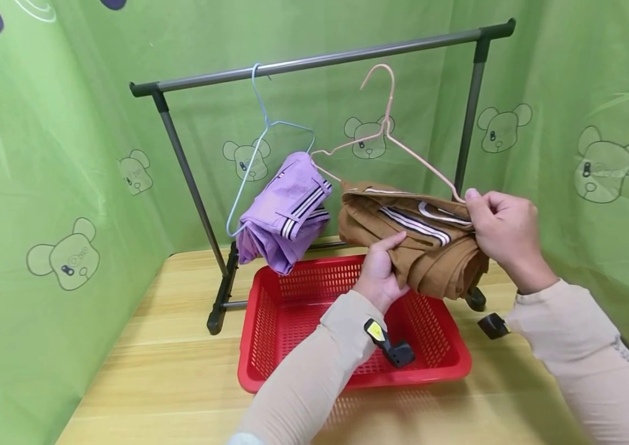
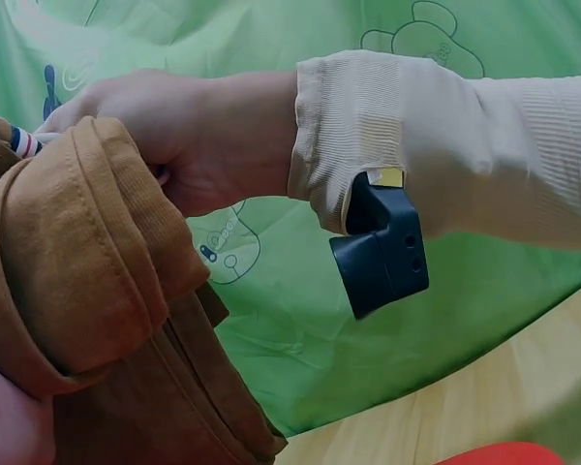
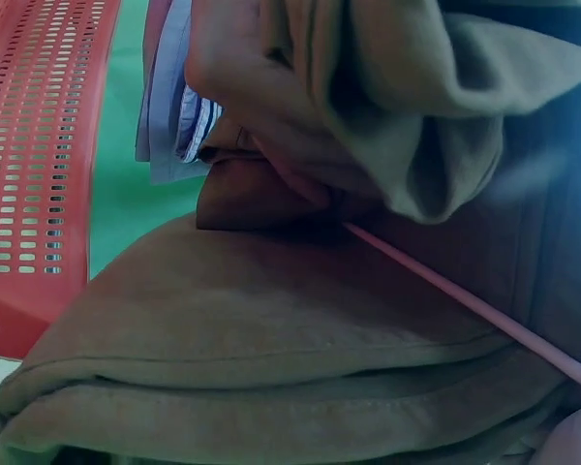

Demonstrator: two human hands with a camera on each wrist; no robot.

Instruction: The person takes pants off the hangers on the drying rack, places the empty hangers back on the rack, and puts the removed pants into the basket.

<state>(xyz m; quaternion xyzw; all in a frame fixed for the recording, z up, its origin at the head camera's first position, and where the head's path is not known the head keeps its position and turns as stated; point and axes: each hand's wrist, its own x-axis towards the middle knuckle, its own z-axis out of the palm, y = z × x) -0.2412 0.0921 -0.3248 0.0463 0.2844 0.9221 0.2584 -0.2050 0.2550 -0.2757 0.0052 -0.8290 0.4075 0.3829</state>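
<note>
Brown cloth, gripped by my left hand and right hand, wants even tension along the hanger above.

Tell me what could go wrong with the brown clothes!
The pink hanger isn't hooked over the rail, so it could drop if the left hand and right hand let go.
The brown clothes might slip and perhaps land in the basket.
The purple clothes hang crookedly nearby on the blue hanger, so a bump might knock them off.
</note>
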